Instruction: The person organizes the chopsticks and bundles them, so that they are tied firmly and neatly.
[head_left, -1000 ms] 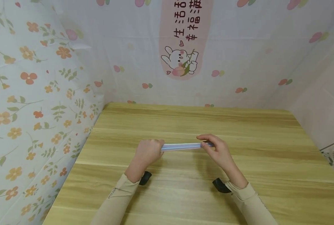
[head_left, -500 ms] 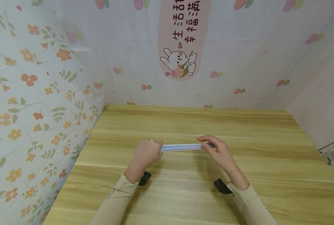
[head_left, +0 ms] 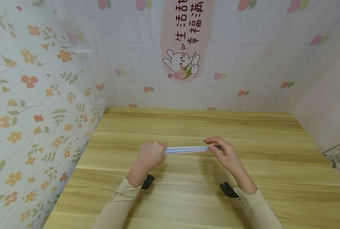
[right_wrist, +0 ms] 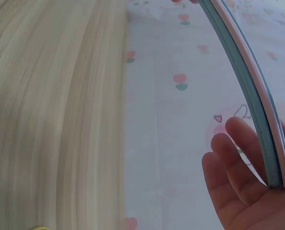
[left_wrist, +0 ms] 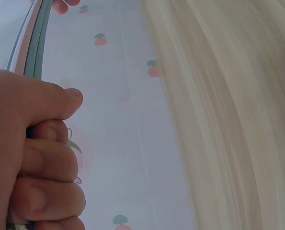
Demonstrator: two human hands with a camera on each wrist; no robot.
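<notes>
Strips point(head_left: 187, 149) above the tabletop point(head_left: 184, 125), between its left and right edges; left hand point(head_left: 151, 156) fisted round one end, right hand point(head_left: 226, 155) pinching the other; even tension, no twist, seems best.

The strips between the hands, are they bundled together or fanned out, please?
Bundled: the right wrist view shows the strips close together, side by side; the head view shows one narrow band.

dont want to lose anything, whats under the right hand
A thin yellow curve shows past the right hand, with wooden table below. The hand covers what lies directly beneath, so the curve's full shape is unclear.
</notes>
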